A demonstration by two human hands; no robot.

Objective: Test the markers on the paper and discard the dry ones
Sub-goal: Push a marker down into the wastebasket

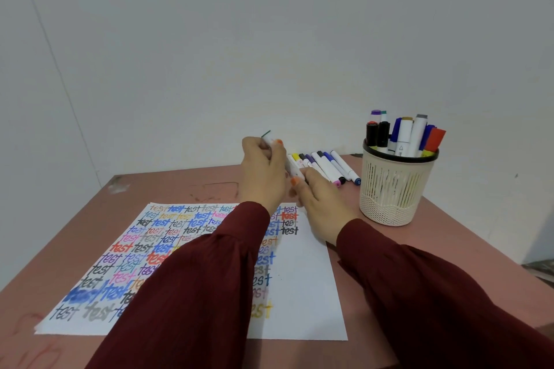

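The left hand (263,172) is raised above the far edge of the paper, its fingers curled round the upper part of a white-barrelled marker (293,170), whose thin dark-green tip points up and away past the knuckles. The right hand (325,204) sits just beside it, lower and to the right, with its fingertips closed on the marker's lower end, though the exact hold is partly hidden by the fingers. Both arms are in dark red sleeves (192,293) that cross the sheet of paper (302,287), which lies flat on the table and is covered over its left part with rows of the word "test" in many colours, while its right part is blank. Just behind the hands a row of capped markers (329,166) lies side by side on the pinkish-brown table (168,189). To the right, near the paper's far corner, a cream mesh pen holder (395,192) with a black rim stands upright, filled with more markers.
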